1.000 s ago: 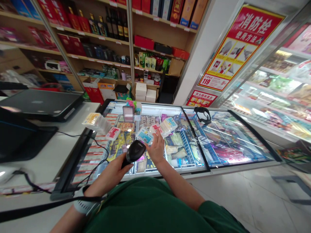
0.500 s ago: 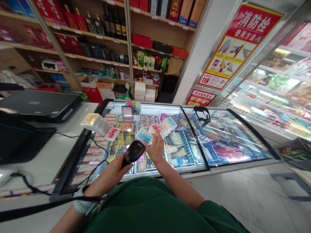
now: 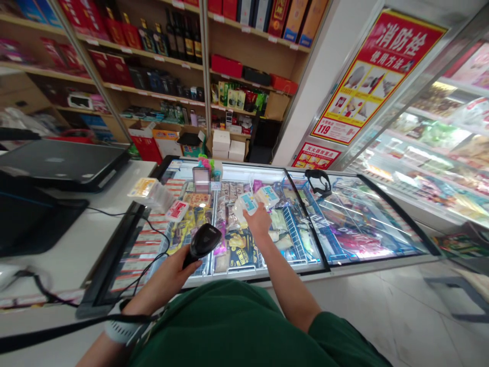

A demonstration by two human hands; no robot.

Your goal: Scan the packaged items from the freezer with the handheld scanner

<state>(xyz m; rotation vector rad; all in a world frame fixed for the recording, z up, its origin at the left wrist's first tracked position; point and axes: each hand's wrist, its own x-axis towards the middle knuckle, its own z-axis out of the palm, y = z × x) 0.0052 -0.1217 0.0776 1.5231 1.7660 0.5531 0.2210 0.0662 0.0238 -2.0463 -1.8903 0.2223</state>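
Note:
My left hand [image 3: 176, 272] is wrapped round the handle of a black handheld scanner [image 3: 206, 239], held over the glass-topped freezer [image 3: 263, 274]. My right hand [image 3: 259, 220] grips the near edge of a clear pack with a blue-and-white label [image 3: 249, 202]. Touching that pack on its right is another blue-labelled pack [image 3: 268, 195] on the glass. To the left lie a red-labelled pack [image 3: 177, 210] and a row of clear packs with yellow-labelled front [image 3: 144, 188].
A black cable crosses the freezer's left side. A black strap-like object [image 3: 318, 182] rests on the glass at right. The counter [image 3: 110, 204] at left bears a dark flat device [image 3: 64, 163]. Shelves of bottles and boxes stand behind.
My right hand has moved right and away from me with the blue-labelled pack, now beside the other packs, covering the red label seen there before. The scanner has shifted slightly left and tilted.

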